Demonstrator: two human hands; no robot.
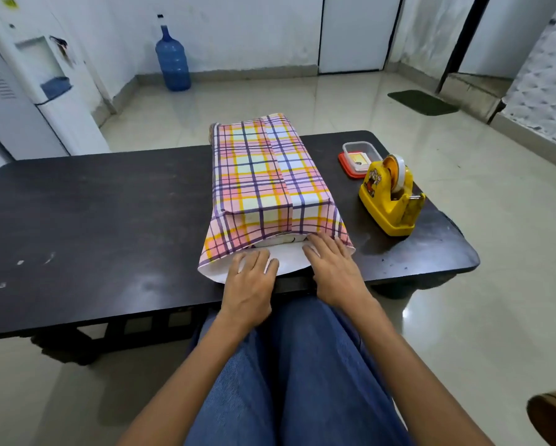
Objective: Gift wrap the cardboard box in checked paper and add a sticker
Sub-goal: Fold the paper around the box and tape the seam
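The box wrapped in checked paper lies lengthwise on the dark table, its long seam running along the top. The near end of the paper stands open, with the white underside of the lower flap spread on the table and a sliver of the box showing inside. My left hand rests flat on that white flap, fingers straight. Beside it my right hand lies on the flap at the right corner of the opening, fingers stretched toward the box. At the far end the paper also overhangs the box.
A yellow tape dispenser stands right of the box. Behind it sits a small clear container with a red lid. A blue water bottle and a water cooler stand on the floor beyond the table.
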